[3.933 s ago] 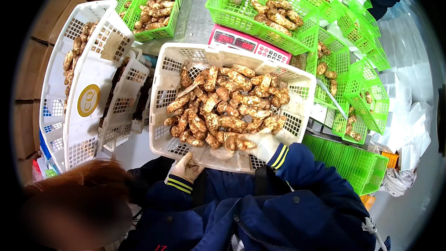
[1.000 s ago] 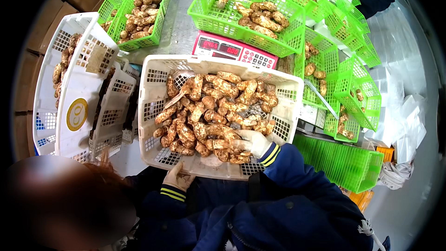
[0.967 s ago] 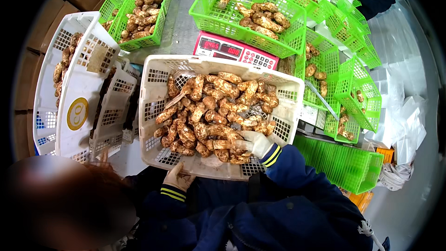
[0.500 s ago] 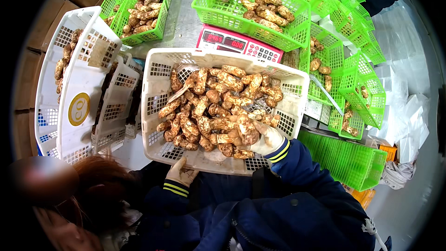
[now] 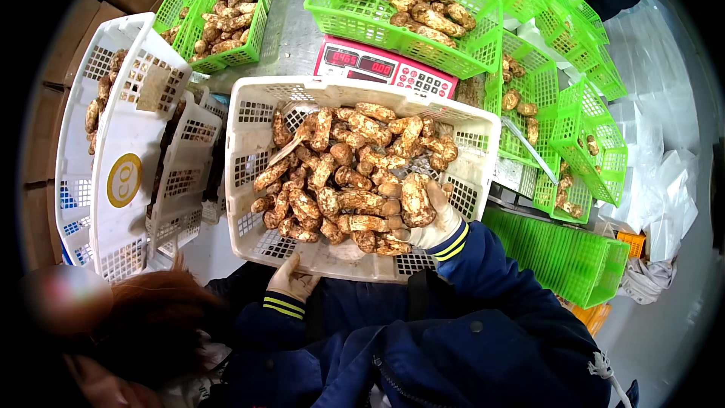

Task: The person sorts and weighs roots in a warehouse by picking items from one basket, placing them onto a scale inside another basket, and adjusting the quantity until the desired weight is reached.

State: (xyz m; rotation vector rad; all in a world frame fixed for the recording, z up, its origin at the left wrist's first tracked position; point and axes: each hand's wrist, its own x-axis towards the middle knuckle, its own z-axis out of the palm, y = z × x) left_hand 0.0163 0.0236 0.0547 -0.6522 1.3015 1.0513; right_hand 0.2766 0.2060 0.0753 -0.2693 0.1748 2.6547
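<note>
A white plastic basket (image 5: pixel 355 270) is in front of me, heaped with soil-streaked brown-and-cream mushrooms (image 5: pixel 368 128). My left hand (image 5: pixel 291 283), in a pale glove, grips the basket's near rim from below, its thumb at the edge and its other fingers partly hidden. Inside the near right part of the basket, my gloved right hand (image 5: pixel 444 225) is closed around a thick mushroom (image 5: pixel 416 202), held upright over the heap. Behind the basket, a pink digital scale (image 5: pixel 411 75) carries a green basket (image 5: pixel 377 26) with several mushrooms in it.
More green baskets of mushrooms stand at the far left (image 5: pixel 257 38) and right (image 5: pixel 555 83). White crates (image 5: pixel 162 147) lean upright at the left. Nested green baskets (image 5: pixel 559 257) lie at the right. Another person's head (image 5: pixel 162 302) is close at lower left.
The mushroom in my right hand has turned more upright and moved slightly right, along with the hand. My left hand stays at the rim. The whole view has shifted slightly.
</note>
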